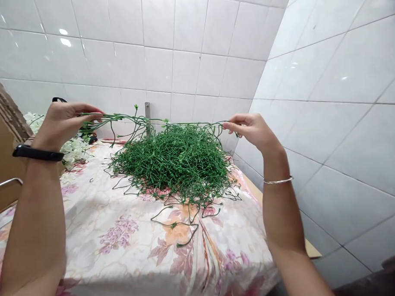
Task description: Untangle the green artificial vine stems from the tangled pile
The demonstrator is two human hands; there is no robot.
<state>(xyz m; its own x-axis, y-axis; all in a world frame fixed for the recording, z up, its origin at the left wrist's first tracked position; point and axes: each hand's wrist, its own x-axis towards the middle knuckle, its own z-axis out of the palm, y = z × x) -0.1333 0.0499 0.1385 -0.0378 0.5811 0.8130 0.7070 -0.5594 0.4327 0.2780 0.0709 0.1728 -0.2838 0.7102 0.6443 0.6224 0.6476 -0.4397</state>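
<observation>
Flanking the tangled heap of thin, green, plastic-looking stems, your left hand and right hand are pinching strands between fingers; you should be pulling gently.

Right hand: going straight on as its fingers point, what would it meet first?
Beyond the strand it pinches, the right hand would probably meet the green pile, though depth is unclear.

The stems are green, the cloth floral (pink, orange, purple), the tiles white.
</observation>
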